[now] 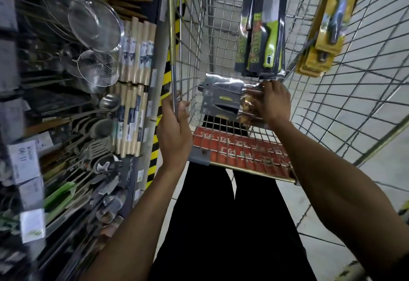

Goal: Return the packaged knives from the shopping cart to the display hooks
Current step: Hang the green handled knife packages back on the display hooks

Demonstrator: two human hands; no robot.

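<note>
Fingers of the right hand [271, 101] are curled tight around one end of a shiny knife pack [221, 99]. The pack is gray with bits of green on it, and it is held low inside the shopping cart [345, 94], near the end closest to the person. The pack lies flat, with its far end pointing to the left.

The left hand [173, 132] is wrapped around the thin metal rail [173, 43] at the left top edge of the cart. Its thumb is on one side of the rail and its fingers are on the other.

Farther along in the cart there is a black and green knife pack [263, 26]. It stands up on its end and leans on the wire. To the right of it is a yellow knife pack [325, 26], tilted against the right wall of the cart. Both are apart from the right hand.

A red flap [239, 152] with white writing lies flat at the near end of the cart, just under the right arm.

On the left side is a store shelf [66, 103]. Round wire strainers [95, 23] hang near the top. Wooden rolling pins [135, 59] stand in rows beside them. Metal spoons and turners [97, 143] hang lower down. This side looks blurry. A pole with yellow and black stripes [161, 112] stands between the shelf and the cart.
</note>
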